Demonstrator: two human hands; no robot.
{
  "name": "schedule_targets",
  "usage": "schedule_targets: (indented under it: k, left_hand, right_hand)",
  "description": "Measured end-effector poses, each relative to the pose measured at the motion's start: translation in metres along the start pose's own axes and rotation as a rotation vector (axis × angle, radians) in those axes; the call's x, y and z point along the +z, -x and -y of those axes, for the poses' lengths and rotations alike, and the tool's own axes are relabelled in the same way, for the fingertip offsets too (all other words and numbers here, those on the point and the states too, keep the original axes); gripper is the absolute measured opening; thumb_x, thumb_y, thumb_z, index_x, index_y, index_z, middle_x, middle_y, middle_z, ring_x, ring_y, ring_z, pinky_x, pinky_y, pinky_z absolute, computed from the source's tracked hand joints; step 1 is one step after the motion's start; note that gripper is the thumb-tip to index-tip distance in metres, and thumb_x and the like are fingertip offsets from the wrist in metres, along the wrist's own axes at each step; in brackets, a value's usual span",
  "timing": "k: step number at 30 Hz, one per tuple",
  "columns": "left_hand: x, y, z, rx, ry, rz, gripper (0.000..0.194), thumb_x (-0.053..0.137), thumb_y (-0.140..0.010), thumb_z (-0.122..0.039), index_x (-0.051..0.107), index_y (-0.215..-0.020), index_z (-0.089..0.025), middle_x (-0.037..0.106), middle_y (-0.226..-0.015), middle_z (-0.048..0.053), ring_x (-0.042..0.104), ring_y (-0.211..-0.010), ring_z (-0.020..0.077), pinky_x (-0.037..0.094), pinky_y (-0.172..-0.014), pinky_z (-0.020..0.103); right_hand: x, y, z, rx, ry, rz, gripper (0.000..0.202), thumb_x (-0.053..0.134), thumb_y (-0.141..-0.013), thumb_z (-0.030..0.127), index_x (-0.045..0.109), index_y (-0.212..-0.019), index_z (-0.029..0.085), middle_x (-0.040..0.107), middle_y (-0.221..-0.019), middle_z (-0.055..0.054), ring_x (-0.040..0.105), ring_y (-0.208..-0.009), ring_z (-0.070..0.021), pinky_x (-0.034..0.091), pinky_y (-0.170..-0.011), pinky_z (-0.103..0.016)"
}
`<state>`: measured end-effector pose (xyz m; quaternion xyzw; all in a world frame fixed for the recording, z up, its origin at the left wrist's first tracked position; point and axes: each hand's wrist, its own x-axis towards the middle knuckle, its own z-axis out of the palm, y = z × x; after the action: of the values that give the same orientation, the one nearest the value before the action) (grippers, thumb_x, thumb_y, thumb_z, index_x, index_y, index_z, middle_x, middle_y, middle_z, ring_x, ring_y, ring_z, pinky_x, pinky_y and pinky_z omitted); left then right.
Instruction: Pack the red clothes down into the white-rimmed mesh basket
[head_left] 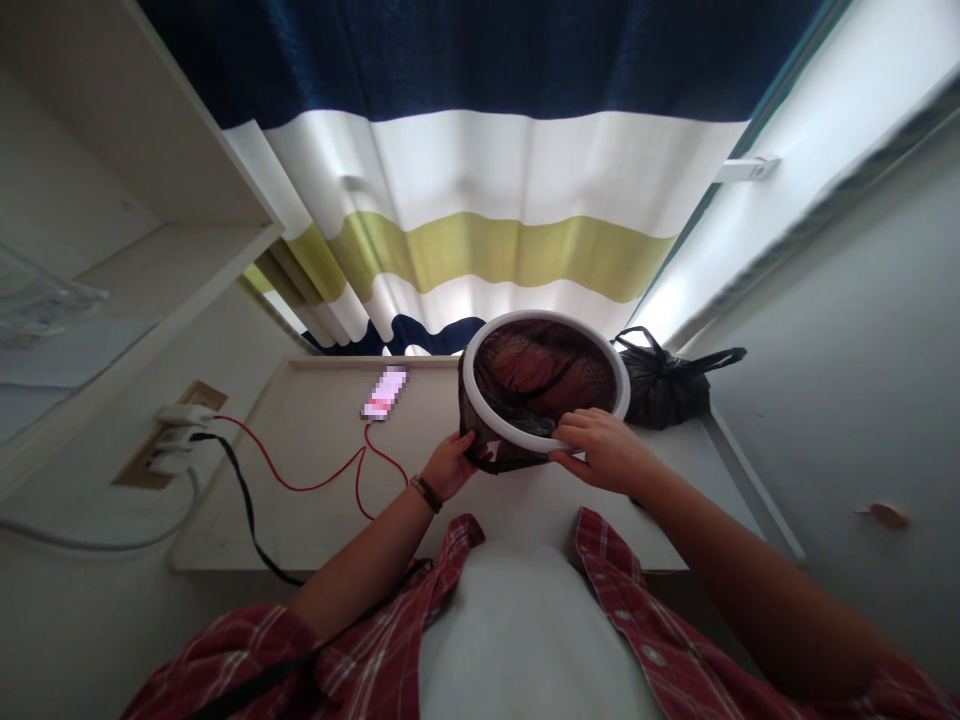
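Observation:
A round bin (471, 385) with a white rim ring and a thin black bag lining it is tilted toward me above the table. The bag's edge folds over the outside, and dark plastic lies inside. My left hand (451, 465) grips the bag and the bin's lower left side, fingers partly hidden behind it. My right hand (600, 448) is closed on the white rim at the lower right, thumb below and fingers over it. A tied black plastic bag (666, 388) sits just right of the bin.
A phone (384, 393) lies on the white table (315, 520), joined to a red cable (300, 488). Plugs (180, 435) fill a wall socket at the left, with a black cable (244, 500) hanging over the table. A striped curtain (480, 180) hangs behind; a shelf (195, 260) juts out upper left.

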<state>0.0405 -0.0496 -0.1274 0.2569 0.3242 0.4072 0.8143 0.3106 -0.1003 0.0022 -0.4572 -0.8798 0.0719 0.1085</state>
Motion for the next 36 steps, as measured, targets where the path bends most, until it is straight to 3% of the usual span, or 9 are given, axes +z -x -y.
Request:
schedule_targets:
  k: [3,12,18,21,23,26,31,34,36]
  left_hand:
    - [-0.004,-0.007,0.001,0.007,-0.045,-0.078,0.034,0.077,-0.072,-0.035,0.064,-0.094,-0.014,0.064,-0.076,0.001,0.057,-0.063,0.0104,0.051,-0.071,0.031]
    - [-0.017,-0.011,-0.008,0.042,-0.309,-0.082,0.037,0.076,-0.072,-0.035,0.064,-0.099,-0.013,0.065,-0.085,0.004,0.059,-0.073,0.0116,0.049,-0.072,0.027]
    - [0.003,-0.014,-0.063,0.557,-0.46,-0.375,0.033,0.055,-0.085,-0.042,0.06,-0.108,-0.02,0.063,-0.113,0.008,0.061,-0.105,0.0189,0.05,-0.089,0.036]
    - [0.036,-0.018,-0.099,0.717,-0.836,-0.291,0.042,0.058,-0.084,-0.04,0.058,-0.121,-0.019,0.061,-0.123,0.011,0.057,-0.115,0.0227,0.045,-0.099,0.039]
    - [0.057,-0.025,-0.115,0.696,-1.106,-0.208,0.055,0.064,-0.079,-0.036,0.053,-0.13,-0.018,0.055,-0.134,0.012,0.053,-0.122,0.0256,0.041,-0.105,0.039]
    - [0.074,-0.041,-0.126,0.586,-1.382,-0.249,0.057,0.063,-0.077,-0.031,0.054,-0.131,-0.016,0.055,-0.135,0.013,0.051,-0.124,0.0284,0.037,-0.108,0.041]
    - [0.066,-0.064,-0.129,0.387,-1.513,-0.165,0.039,0.054,-0.077,-0.025,0.065,-0.113,-0.016,0.071,-0.101,0.008,0.065,-0.092,0.0244,0.05,-0.086,0.036]
    - [0.058,-0.071,-0.137,0.367,-1.574,-0.096,0.039,0.053,-0.075,-0.024,0.066,-0.11,-0.015,0.071,-0.098,0.006,0.065,-0.088,0.0234,0.05,-0.082,0.034]
    - [0.054,-0.076,-0.144,0.35,-1.628,-0.077,0.039,0.053,-0.074,-0.024,0.067,-0.109,-0.015,0.071,-0.097,0.006,0.065,-0.089,0.0239,0.05,-0.082,0.033]
  right_hand:
    - [0.003,0.0,-0.002,-0.004,0.035,-0.017,0.024,0.053,-0.09,0.04,0.062,-0.088,0.018,0.06,-0.084,-0.006,0.052,-0.083,-0.0198,0.032,-0.076,-0.034]
    - [0.003,0.0,0.003,0.006,0.113,0.004,0.025,0.052,-0.091,0.041,0.059,-0.084,0.018,0.059,-0.085,-0.007,0.05,-0.083,-0.0199,0.029,-0.076,-0.034]
    - [0.0,-0.003,0.006,0.002,0.152,0.041,0.028,0.052,-0.091,0.044,0.058,-0.081,0.018,0.059,-0.084,-0.006,0.05,-0.082,-0.0194,0.028,-0.073,-0.034]
    - [0.0,-0.005,0.003,-0.027,0.153,0.034,0.031,0.052,-0.09,0.046,0.058,-0.081,0.017,0.059,-0.083,-0.006,0.05,-0.081,-0.0192,0.028,-0.072,-0.033]
    - [0.002,-0.005,0.0,-0.041,0.151,0.023,0.033,0.053,-0.09,0.048,0.058,-0.08,0.017,0.059,-0.083,-0.006,0.05,-0.081,-0.019,0.028,-0.072,-0.033]
    - [0.006,-0.003,-0.003,-0.054,0.138,0.004,0.035,0.054,-0.088,0.051,0.057,-0.08,0.017,0.059,-0.082,-0.006,0.051,-0.08,-0.0187,0.029,-0.072,-0.033]
    - [0.011,0.006,0.003,-0.052,0.096,-0.089,0.041,0.056,-0.084,0.058,0.055,-0.076,0.017,0.058,-0.079,-0.005,0.049,-0.076,-0.0182,0.03,-0.07,-0.034]
    - [0.006,0.016,0.004,-0.062,-0.005,-0.17,0.037,0.058,-0.084,0.054,0.058,-0.078,0.018,0.058,-0.081,-0.005,0.05,-0.078,-0.0185,0.035,-0.073,-0.035]
    - [0.004,0.027,-0.002,0.008,-0.092,-0.324,0.026,0.059,-0.086,0.045,0.062,-0.089,0.019,0.059,-0.09,-0.007,0.052,-0.088,-0.0203,0.039,-0.082,-0.038]
